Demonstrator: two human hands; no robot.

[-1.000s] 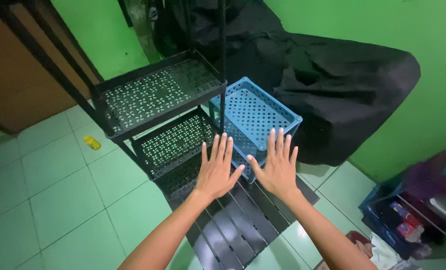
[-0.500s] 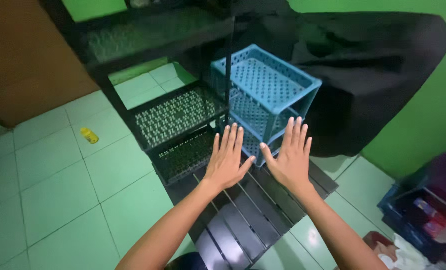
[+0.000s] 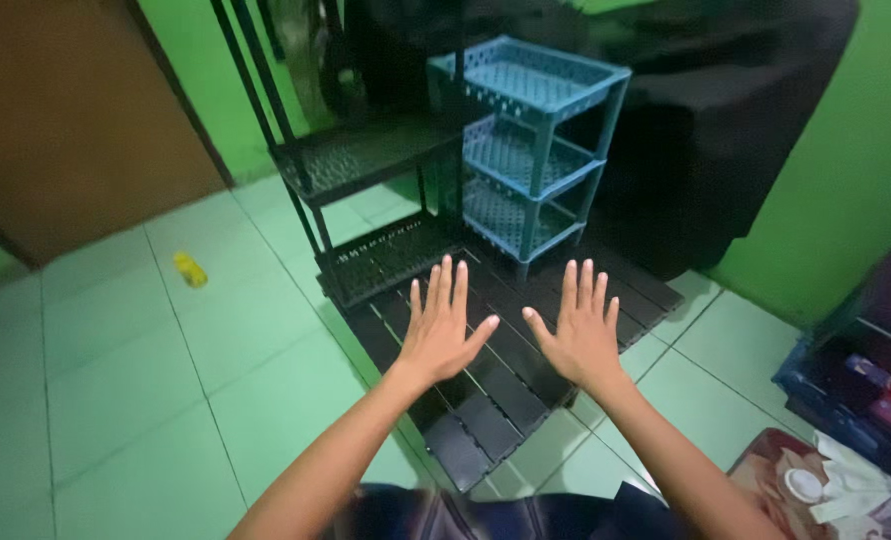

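My left hand (image 3: 444, 328) and my right hand (image 3: 581, 334) are held out side by side, palms down, fingers spread, holding nothing. Both hover above a black slatted floor mat (image 3: 486, 400). Beyond them on the mat stand a black perforated shelf rack (image 3: 366, 165) and, to its right, a blue plastic three-tier rack (image 3: 531, 150). Neither hand touches a rack.
A small yellow object (image 3: 190, 269) lies on the pale green floor tiles at left. A brown door (image 3: 66, 130) is at far left. A large black covered bulk (image 3: 726, 130) sits behind the racks against the green wall. Crates and clutter (image 3: 846, 400) fill the right corner.
The view has tilted down and pulled back, so the racks appear upright and farther. Both hands stay spread and empty, now lower over the mat.
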